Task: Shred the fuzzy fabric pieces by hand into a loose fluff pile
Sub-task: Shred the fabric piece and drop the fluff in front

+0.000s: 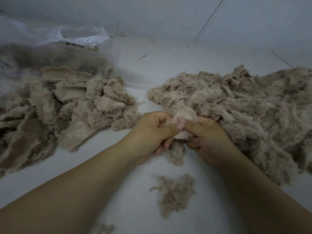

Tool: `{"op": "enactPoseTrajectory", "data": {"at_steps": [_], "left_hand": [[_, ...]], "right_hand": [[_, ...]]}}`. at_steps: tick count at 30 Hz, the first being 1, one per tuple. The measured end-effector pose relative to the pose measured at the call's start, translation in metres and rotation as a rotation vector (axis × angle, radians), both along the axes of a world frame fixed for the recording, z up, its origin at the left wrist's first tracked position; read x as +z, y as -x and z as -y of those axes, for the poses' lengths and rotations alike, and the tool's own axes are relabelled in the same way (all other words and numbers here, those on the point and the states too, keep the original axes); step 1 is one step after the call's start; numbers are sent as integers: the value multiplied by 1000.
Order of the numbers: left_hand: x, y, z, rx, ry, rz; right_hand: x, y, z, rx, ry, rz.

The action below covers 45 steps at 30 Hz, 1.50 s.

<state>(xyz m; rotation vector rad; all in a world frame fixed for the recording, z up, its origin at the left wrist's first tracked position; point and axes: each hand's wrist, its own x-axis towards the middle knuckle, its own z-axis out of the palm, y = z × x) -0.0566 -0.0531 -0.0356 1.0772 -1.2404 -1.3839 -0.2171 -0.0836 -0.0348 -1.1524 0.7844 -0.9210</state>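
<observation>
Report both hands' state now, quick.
Left hand: pinching the small beige fuzzy fabric piece.
Right hand: pinching the same piece.

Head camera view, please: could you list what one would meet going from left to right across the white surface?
Clear plastic bag → heap of fabric pieces → left hand → fabric piece pinched between both hands → right hand → big fluff pile.
</observation>
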Motion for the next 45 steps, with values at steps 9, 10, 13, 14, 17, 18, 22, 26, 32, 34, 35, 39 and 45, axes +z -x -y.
{"op": "enactPoseTrajectory", "data": {"at_steps": [9,10,13,14,17,18,22,26,32,34,35,39,45], "left_hand": [[-9,-10,14,629,125,-126],[-12,-8,13,560,135,40],[-18,1,10,307,245,533],[-18,2,9,260,283,692],[-18,0,8,159,397,996],[-18,0,7,141,422,978],[-16,0,7,320,278,374],[-11,3,7,295,217,113],[-16,3,7,115,251,13],[-17,3,8,93,227,6],[-17,2,8,124,222,19],[-15,-4,8,403,248,88],[-6,-6,7,573,303,28]], "right_hand": [[-1,0,5,-60,-110,43],[0,-1,5,-64,-120,48],[-1,-1,5,-77,-138,80],[-1,-1,5,-83,-140,84],[-2,-1,6,-86,-139,84],[-2,-1,6,-84,-143,87],[-5,-1,6,-67,-111,68],[-8,0,5,-28,-33,-10],[-8,-3,6,-100,-22,-19],[-8,-3,7,-126,-32,-19],[-9,-2,7,-130,-28,-25],[-10,0,8,-107,-20,-52],[-8,0,9,-90,-41,14]]}}
